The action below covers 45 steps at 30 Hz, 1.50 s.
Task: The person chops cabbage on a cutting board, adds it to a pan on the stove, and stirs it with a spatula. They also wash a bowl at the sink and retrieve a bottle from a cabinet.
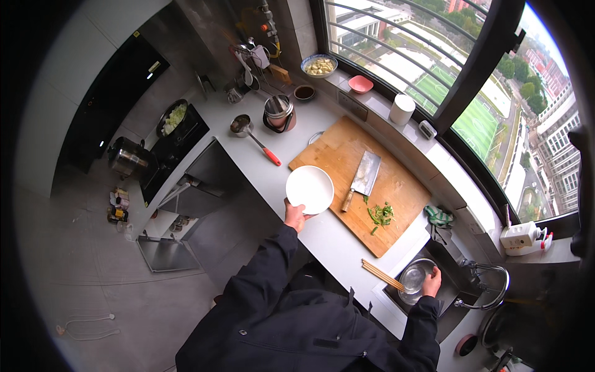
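Observation:
My left hand [295, 216] grips the near rim of a white bowl [310, 188], its thumb on the edge. The bowl is above the counter's front edge, beside the wooden cutting board [320, 151]. On the board lie a cleaver [366, 174] with a wooden handle and a small heap of chopped green vegetable [382, 215]. Over at the sink [447, 260], my right hand [432, 282] holds the rim of a shiny metal bowl [413, 281]. Wooden chopsticks [379, 273] lie on the counter, their ends reaching over the sink by that bowl.
A ladle [265, 148] with a red handle and a lidded pot [280, 114] stand left of the board. On the stove is a pan of chopped pale-green vegetable [174, 122]. An arched faucet [499, 288] borders the sink; a striped cloth [438, 216] lies behind it.

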Available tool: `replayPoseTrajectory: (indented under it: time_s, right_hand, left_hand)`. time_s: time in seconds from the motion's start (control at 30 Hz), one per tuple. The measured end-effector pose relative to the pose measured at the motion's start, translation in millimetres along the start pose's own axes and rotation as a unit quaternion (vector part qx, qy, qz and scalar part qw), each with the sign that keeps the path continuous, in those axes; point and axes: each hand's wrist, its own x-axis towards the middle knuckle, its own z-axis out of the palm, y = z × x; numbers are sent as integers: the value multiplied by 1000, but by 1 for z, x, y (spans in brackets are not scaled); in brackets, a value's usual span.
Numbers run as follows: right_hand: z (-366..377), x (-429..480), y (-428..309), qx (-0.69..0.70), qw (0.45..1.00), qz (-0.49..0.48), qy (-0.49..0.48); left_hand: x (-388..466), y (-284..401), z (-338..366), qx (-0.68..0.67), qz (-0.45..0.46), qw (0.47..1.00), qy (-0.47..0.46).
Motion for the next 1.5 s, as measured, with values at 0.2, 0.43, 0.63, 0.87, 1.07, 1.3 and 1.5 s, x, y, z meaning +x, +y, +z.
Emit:
replayPoseTrajectory:
  time_s: [0.2, 0.43, 0.63, 0.87, 1.07, 1.3, 1.5]
  right_hand:
    - [48, 102, -61, -83, 993, -3, 78]
    - [100, 210, -107, -59, 978, 160, 118]
    - [130, 210, -97, -236, 966, 38, 94]
    - [68, 63, -196, 142, 983, -61, 98]
    - [141, -152, -355, 220, 901, -91, -363]
    - [186, -172, -389, 139, 880, -258, -375]
    - [252, -164, -351, 25, 909, -271, -316]
  left_hand:
    - [125, 30, -53, -99, -83, 991, -21]
    - [175, 27, -40, -8, -88, 995, 39]
    - [164, 39, -26, 39, -118, 992, 10]
    - [32, 43, -2, 152, -253, 955, -39]
    - [-72, 7, 34, 31, -315, 924, -215]
    - [-47, 11, -45, 62, -131, 981, 128]
    - [30, 77, -144, 68, -1, 961, 269]
